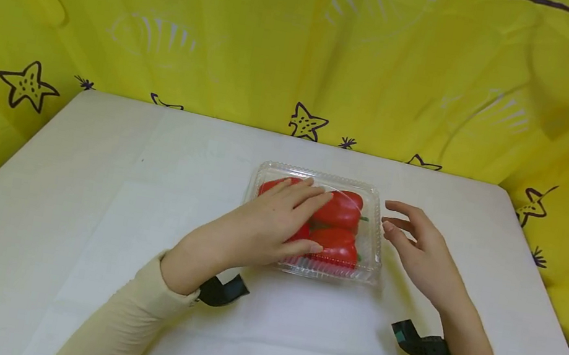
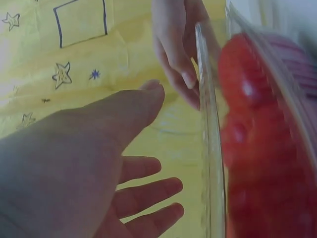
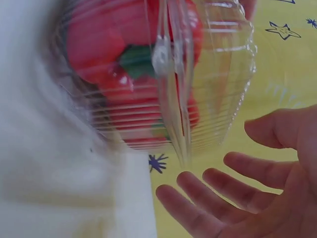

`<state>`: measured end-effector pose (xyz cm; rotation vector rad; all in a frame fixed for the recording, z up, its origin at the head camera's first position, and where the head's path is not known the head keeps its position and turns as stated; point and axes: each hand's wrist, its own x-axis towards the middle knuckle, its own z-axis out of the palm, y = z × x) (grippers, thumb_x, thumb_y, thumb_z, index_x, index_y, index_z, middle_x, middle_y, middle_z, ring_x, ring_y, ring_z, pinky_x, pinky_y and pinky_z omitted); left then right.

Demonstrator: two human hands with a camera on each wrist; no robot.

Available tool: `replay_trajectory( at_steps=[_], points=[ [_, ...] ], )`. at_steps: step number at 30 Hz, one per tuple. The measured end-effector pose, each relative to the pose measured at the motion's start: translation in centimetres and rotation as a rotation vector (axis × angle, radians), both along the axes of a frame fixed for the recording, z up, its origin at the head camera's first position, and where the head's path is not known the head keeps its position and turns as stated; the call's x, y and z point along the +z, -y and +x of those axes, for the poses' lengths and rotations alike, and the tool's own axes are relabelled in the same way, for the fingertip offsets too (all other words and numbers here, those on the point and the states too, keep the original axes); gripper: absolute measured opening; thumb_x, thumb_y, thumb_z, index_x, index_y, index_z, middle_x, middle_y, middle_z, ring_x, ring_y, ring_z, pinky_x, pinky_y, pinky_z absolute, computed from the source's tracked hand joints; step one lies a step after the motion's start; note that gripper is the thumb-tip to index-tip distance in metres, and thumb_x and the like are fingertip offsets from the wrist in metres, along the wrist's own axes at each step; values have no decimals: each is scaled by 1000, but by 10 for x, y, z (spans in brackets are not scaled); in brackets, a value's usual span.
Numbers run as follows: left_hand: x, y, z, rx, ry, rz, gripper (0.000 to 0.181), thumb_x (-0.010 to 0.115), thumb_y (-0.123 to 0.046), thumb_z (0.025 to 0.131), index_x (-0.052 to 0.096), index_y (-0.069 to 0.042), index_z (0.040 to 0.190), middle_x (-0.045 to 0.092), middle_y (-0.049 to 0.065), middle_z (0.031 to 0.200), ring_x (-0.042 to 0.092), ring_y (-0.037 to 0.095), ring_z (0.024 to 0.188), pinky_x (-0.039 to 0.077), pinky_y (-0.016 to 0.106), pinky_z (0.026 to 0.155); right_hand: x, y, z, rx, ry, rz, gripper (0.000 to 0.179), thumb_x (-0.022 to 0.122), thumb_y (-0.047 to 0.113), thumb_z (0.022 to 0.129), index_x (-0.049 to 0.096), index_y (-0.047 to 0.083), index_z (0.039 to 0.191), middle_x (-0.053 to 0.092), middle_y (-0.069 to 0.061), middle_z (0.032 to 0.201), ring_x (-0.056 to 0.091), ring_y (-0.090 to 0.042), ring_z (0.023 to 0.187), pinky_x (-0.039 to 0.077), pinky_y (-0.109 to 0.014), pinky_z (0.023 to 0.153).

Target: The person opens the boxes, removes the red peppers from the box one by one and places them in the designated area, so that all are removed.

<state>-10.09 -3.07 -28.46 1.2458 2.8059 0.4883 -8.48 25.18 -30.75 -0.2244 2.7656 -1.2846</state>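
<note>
A clear plastic clamshell box (image 1: 373, 249) with its lid over it sits on the table and contains several red bell peppers (image 1: 339, 212). Green stems show on some of them; the left-hand ones are partly hidden by a hand. My left hand (image 1: 268, 222) is spread over the lid, palm down, with extended fingers; in the left wrist view a gap separates its fingertips from the lid. Just off the box's right side is my right hand (image 1: 426, 255), its fingers relaxed, slightly bent and holding nothing. The right wrist view shows the ridged side and rim of the box near those fingertips.
The box stands on a white table (image 1: 152, 155), which has a faint crease across its near part. A yellow curtain (image 1: 262, 42) with starfish and fish drawings hangs behind and at both sides. Dark straps (image 1: 223, 291) are on both wrists.
</note>
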Motion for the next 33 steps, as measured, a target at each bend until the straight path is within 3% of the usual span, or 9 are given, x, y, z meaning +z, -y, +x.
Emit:
replay_trajectory(
  at_steps=[4, 7, 13, 20, 28, 33],
  points=[
    [-2, -18, 4, -45, 6, -30, 76, 59, -49, 96, 31, -10, 155, 37, 9, 158, 27, 28, 151, 20, 46, 125, -5, -1, 3, 3, 42, -98, 44, 46, 26, 106, 43, 4, 144, 53, -20, 141, 68, -11, 105, 56, -23, 91],
    [-6, -30, 6, -71, -23, -57, 75, 58, -50, 96, 33, -11, 154, 38, 8, 158, 28, 27, 151, 21, 47, 125, -10, -3, 4, 28, 79, -214, 44, 47, 22, 106, 40, 1, 144, 53, -23, 140, 68, -1, 101, 54, -14, 88],
    [-12, -48, 11, -86, -80, -125, 78, 58, -58, 93, 34, -15, 153, 39, 6, 156, 27, 27, 151, 20, 50, 124, -16, -3, 7, 26, 133, -345, 50, 47, 19, 105, 32, -1, 148, 44, -19, 141, 65, -3, 105, 55, -17, 88],
    [-15, -68, 14, -73, -99, -193, 84, 63, -63, 87, 33, -21, 153, 39, 3, 155, 29, 27, 148, 21, 57, 122, -24, -9, 11, 5, 224, -495, 55, 49, 13, 104, 24, -4, 150, 48, -6, 131, 63, -5, 104, 56, -18, 87],
    [-15, -89, 14, -74, -135, -226, 85, 66, -62, 85, 35, -19, 151, 36, 4, 159, 23, 27, 152, 20, 53, 124, -33, -19, 14, 63, 312, -611, 42, 51, 13, 103, 40, 8, 144, 55, 2, 125, 61, -6, 105, 56, -21, 87],
    [-16, -99, 16, -55, -125, -222, 79, 70, -58, 84, 42, -23, 148, 36, 3, 158, 22, 27, 152, 21, 54, 123, -43, -24, 14, 139, 402, -785, 32, 45, 9, 105, 49, 14, 136, 58, 6, 132, 62, -7, 107, 57, -25, 89]
  ],
)
